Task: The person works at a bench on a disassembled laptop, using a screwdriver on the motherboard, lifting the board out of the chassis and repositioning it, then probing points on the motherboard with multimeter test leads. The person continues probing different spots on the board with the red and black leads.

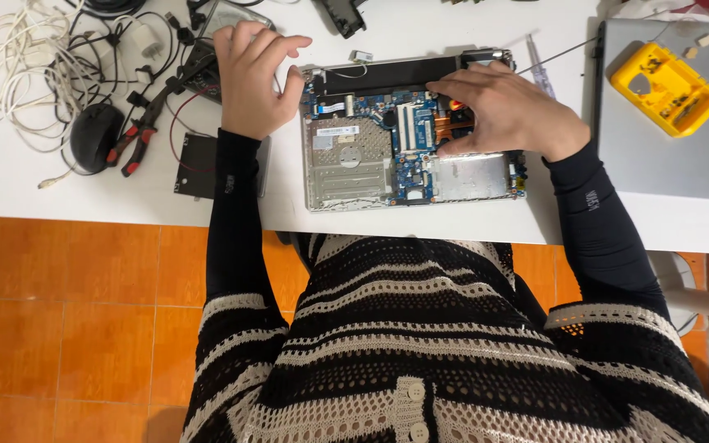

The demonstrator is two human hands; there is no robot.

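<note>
Seen from above, a person in a black-and-cream knitted top with black undersleeves sits at a white table (84, 201) over an orange tiled floor (67, 328). Just beyond the table's near edge, between both hands, lies an opened laptop (408, 139) with its cover off, showing a blue circuit board and silver metal plates. The right hand (506, 111) lies palm down on the laptop's right part, fingers bent and pressing on the area around a copper-coloured piece; whether it grips anything underneath cannot be told. The left hand (252, 78) rests at the laptop's left far corner, fingers loosely curled and spread, thumb touching the laptop's edge, holding nothing that shows. Under the left wrist lies a flat black square part (194, 164). Further left of that hand are red-handled pliers (137, 139), a black mouse (93, 135), and beyond them a tangle of white and black cables (34, 66). Just beyond the right hand lies a screwdriver (539, 70). Well to the right of that hand, a yellow tray (665, 89) sits on a closed grey laptop (666, 156).
</note>
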